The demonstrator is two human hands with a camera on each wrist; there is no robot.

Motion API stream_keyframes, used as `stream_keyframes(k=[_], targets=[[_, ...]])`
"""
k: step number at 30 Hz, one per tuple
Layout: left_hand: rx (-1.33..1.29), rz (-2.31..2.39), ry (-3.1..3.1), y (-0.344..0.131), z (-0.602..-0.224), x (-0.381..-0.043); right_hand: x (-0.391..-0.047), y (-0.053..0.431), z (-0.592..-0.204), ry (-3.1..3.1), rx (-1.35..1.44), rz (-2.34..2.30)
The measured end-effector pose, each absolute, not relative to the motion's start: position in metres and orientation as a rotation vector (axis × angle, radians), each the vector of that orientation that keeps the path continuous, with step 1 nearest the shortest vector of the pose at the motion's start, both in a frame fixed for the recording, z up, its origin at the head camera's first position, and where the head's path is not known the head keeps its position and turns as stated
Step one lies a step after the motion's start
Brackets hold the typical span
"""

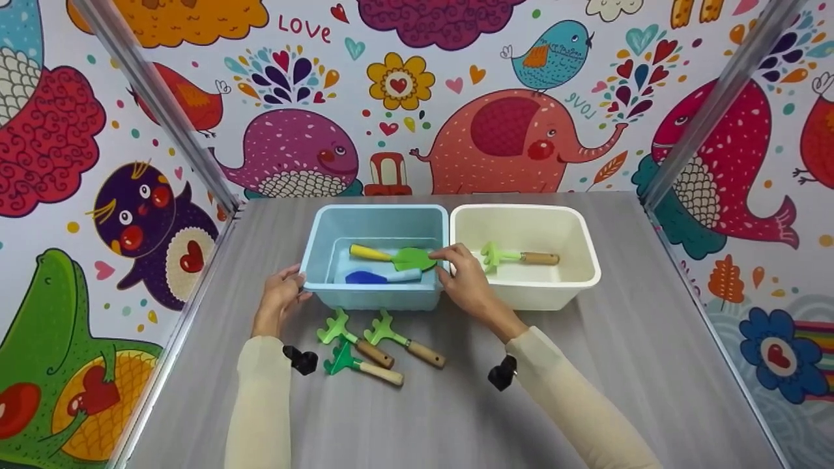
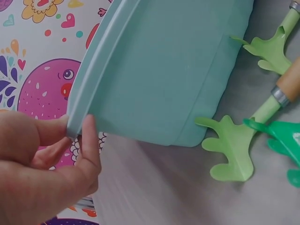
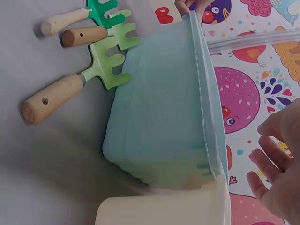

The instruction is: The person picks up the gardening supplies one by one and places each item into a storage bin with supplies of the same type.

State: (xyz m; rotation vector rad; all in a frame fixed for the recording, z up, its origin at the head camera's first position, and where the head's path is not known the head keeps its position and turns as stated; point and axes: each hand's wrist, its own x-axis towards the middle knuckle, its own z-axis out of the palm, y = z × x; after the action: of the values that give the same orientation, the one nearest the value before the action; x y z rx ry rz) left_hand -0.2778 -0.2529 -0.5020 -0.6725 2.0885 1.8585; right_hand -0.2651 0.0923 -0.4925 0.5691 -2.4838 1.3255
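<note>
My left hand (image 1: 279, 296) pinches the rim of a light blue plastic bin (image 1: 378, 299) at its front left corner; the left wrist view shows thumb and fingers on either side of that rim. My right hand (image 1: 468, 281) hovers over the bin's right side, its fingers loosely bent and holding nothing in the right wrist view. Close to those fingertips in the head view lies a toy trowel (image 1: 413, 258) with a green blade and yellow handle, inside the blue bin. A second trowel (image 1: 383, 277), dark blue with a light blue handle, lies in front of it.
A cream bin (image 1: 534, 296) stands against the blue one's right side, holding a light green hand rake (image 1: 538, 258). Before the blue bin lie two light green rakes (image 1: 425, 354) (image 2: 229, 150) and a darker green one (image 1: 381, 373), all wooden-handled. Patterned walls enclose the grey table (image 1: 417, 430).
</note>
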Motion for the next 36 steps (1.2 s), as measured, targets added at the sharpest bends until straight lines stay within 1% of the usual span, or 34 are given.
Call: stream_keyframes(k=[8, 16, 25, 28, 36], targets=[[-0.716, 1.832, 2.178, -0.248, -0.503, -0.275, -0.259, 0.111, -0.49, -2.45, 0.535, 1.274], [-0.761, 1.798, 2.285, -0.244, -0.501, -0.273, -0.253, 0.133, -0.484, -2.412, 0.414, 1.322], [-0.76, 1.599, 2.608, -0.243, -0.508, -0.263, -0.251, 0.157, -0.483, -2.378, 0.368, 1.301], [-0.728, 1.573, 2.678, -0.243, -0.515, -0.257, -0.249, 0.165, -0.484, -2.368, 0.359, 1.295], [-0.521, 1.511, 2.924, -0.244, -0.531, -0.241, -0.235, 0.193, -0.485, -2.356, 0.27, 1.236]])
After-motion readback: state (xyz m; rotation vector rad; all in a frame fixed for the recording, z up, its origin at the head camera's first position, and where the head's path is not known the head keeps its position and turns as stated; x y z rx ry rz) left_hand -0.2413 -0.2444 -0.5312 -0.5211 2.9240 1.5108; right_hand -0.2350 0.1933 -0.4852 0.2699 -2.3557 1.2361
